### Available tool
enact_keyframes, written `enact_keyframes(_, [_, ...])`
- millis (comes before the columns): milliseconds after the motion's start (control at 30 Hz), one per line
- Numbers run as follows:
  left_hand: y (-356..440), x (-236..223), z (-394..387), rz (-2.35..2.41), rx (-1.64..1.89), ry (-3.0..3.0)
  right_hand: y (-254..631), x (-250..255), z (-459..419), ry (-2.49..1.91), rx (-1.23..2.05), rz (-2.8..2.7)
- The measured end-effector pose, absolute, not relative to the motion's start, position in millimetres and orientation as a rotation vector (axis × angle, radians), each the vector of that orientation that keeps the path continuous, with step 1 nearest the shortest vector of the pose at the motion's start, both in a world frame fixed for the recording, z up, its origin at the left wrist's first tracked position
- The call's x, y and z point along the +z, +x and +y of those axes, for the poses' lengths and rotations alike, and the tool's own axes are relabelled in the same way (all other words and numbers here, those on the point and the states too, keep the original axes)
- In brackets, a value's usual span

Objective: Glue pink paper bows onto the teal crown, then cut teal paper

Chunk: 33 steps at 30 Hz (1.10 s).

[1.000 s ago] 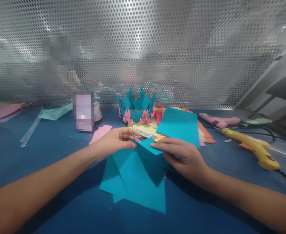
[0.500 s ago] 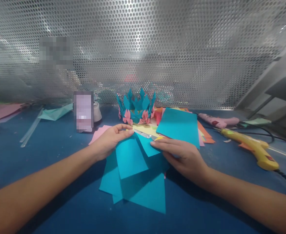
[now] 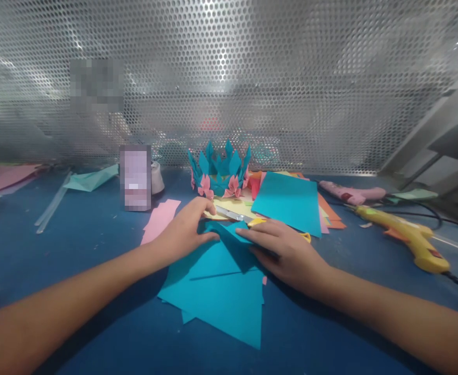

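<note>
A small folded piece of blue paper is raised between my hands, above several loose blue sheets on the table. My left hand curls round its left edge, thumb at the front and fingers behind. At the right edge my right hand pinches the fold, index finger stretched along it. Just beyond the paper lie scissors, their blades pointing left and their yellow handles partly covered by my right hand. Behind them stands a blue paper crown with pink paper bows.
A phone stands upright against a white object at the left, near pink paper strips. To the right are a blue sheet on coloured papers, a yellow glue gun and a pink one. A perforated metal panel closes the back.
My left hand lifted a flap of the blue paper's left side, then brought it back down, its thumb now lower. My right hand stayed on the fold, shifting slightly.
</note>
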State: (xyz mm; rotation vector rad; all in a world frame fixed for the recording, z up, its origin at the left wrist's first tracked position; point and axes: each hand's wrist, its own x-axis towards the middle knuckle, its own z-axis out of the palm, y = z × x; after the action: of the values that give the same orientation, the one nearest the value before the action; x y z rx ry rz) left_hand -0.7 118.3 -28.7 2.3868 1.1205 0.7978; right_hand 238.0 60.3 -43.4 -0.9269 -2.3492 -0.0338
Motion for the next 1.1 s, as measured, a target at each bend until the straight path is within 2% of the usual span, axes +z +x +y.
enact_keyframes(100, [0, -25, 113, 1.061, 0.675, 2.650, 238, -45, 62, -0.885, -0.081, -2.386])
enact_keyframes(233, [-5, -15, 108, 0.878, 0.250, 2.538, 237, -42, 59, -0.873, -0.179, -2.438])
enact_keyframes(367, [-10, -5, 102, 0.901, 0.051, 2.509, 234, -39, 57, -0.784, -0.291, -2.499])
enact_keyframes(700, [-7, -3, 99, 0.894, -0.010, 2.540, 222, -36, 57, -0.585, -0.286, -2.695])
enact_keyframes(933, [-5, -5, 90, 0.746, 0.052, 2.706, 216, -38, 56, -0.531, -0.399, -2.698])
enact_keyframes(1100, [-5, -6, 95, 0.741, 0.020, 2.596, 215, -38, 57, -0.519, -0.450, -2.724])
